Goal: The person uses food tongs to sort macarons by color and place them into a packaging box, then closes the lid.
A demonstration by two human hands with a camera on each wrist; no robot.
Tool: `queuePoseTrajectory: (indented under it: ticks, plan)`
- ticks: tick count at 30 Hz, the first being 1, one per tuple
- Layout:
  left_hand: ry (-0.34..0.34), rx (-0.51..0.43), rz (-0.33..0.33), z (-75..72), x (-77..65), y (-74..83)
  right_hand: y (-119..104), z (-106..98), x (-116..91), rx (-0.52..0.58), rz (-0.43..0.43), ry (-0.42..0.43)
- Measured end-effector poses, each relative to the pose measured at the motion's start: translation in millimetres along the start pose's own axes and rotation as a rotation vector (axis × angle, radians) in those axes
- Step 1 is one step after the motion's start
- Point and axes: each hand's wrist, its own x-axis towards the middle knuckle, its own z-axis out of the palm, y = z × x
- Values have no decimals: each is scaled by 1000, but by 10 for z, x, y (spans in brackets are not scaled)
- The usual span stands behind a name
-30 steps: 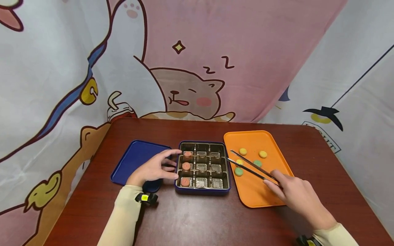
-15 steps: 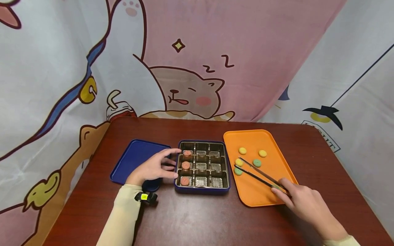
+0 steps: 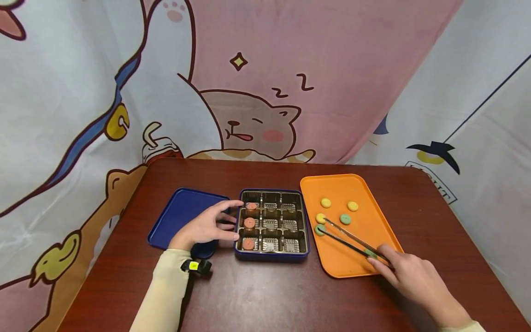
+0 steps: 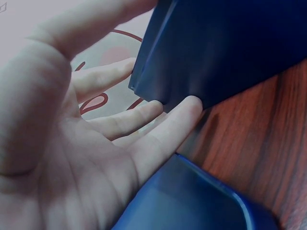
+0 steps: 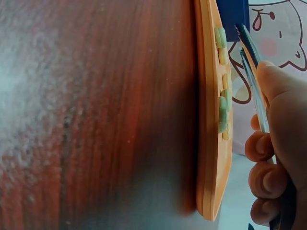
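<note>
Your right hand [image 3: 419,279] grips the tongs [image 3: 344,242] with curled fingers; the tips are parted above the tray [image 3: 336,184]. Your left hand [image 3: 203,227] is spread, grasps nothing, and touches the left wall of the box [image 3: 271,257]. Three pink macarons [image 3: 249,223] occupy the box's left column, one per compartment. Yellow macarons [image 3: 325,203] and green macarons [image 3: 345,219] lie on the tray, right of the box.

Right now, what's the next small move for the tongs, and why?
I'd probably lower the spread tongs slightly: the right wrist view shows their tips raised above the orange tray, while the head view lines them up with the leftmost yellow macaron and leftmost green macaron.
</note>
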Motion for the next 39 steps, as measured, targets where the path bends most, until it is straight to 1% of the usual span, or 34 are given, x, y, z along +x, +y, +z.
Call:
queuePoseTrajectory:
  ticks: [9,19,27,33,39]
  plan:
    - [4,7,-6,-5,5,7,16,38,-1,-9,5,-35]
    - [-9,12,4,-3,6,-3,12,55,-9,-11,8,-53]
    - [-5,4,0,3,-6,1,5,79,-13,-14,8,-75]
    - [1,7,-9,7,-7,-6,-4,83,-10,-21,0,-73]
    - [4,13,6,8,-9,-3,-16,71,25,-23,4,-78]
